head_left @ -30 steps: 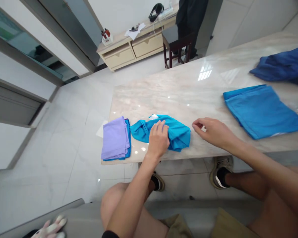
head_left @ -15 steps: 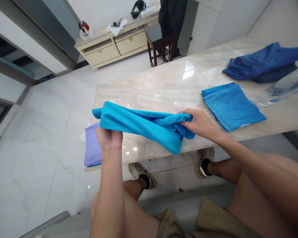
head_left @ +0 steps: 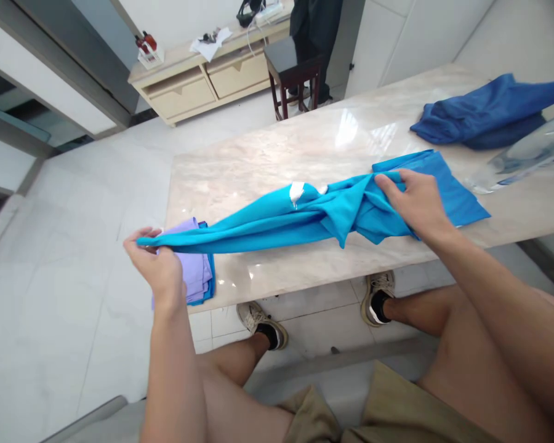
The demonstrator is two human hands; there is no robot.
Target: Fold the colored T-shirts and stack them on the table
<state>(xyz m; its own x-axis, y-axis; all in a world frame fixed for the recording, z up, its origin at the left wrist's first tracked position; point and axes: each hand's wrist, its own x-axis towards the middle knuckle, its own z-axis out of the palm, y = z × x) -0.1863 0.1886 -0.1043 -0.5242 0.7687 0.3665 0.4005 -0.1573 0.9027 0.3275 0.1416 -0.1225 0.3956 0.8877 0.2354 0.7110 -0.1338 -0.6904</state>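
A bright blue piece of cloth [head_left: 277, 221] with white printed marks stretches between my two hands, above the marble-look table [head_left: 240, 160]. Its exact kind of garment does not show. My left hand [head_left: 159, 261] pinches the narrow end at the left. On the right, my right hand [head_left: 418, 200] grips the bunched, creased end, thumb on top. Under the left end lies a folded lilac cloth [head_left: 196, 267] on a blue one, at the table's left end. Behind my right hand rests a folded blue cloth [head_left: 464, 197], partly covered.
A crumpled dark blue cloth [head_left: 484, 114] and a clear plastic bottle [head_left: 530, 151] lie at the table's right. Beyond the table are a dark stool [head_left: 293, 61], a standing person's dark-clothed legs [head_left: 316, 31] and a low cream cabinet [head_left: 180, 95].
My hands have moved apart, left hand to the left, right hand to the right and up. The bundled blue cloth is now drawn out long, showing its white marks.
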